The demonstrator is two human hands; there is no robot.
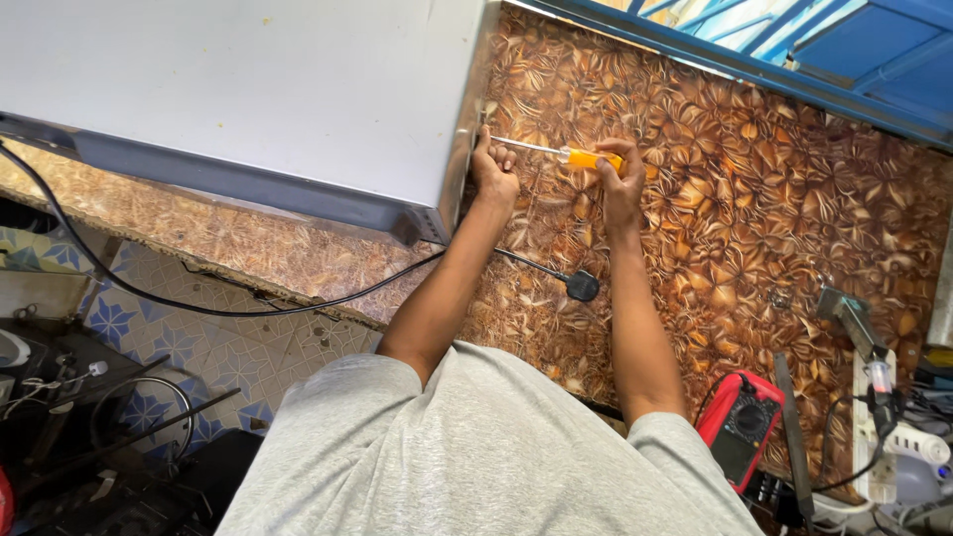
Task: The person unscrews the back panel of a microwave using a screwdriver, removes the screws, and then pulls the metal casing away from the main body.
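Screwdriver (pixel 556 152) lies nearly level, long axis crosswise, tip pointing at the grey appliance (pixel 248 99) edge beside your left hand (pixel 493 171). Your right hand (pixel 620 179) fingers wrap its orange handle; left fingers curl narrow around the tip. Any slip could likely jab them or the counter (pixel 754 218).

Grey heathered short-sleeved T-shirt, bare forearms, left hand (pixel 493 171) and right hand (pixel 621 187) ungloved

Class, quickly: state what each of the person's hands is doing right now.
Left hand: fingers curled against the edge of the grey appliance, steadying the screwdriver tip.
Right hand: closed around the orange screwdriver handle.
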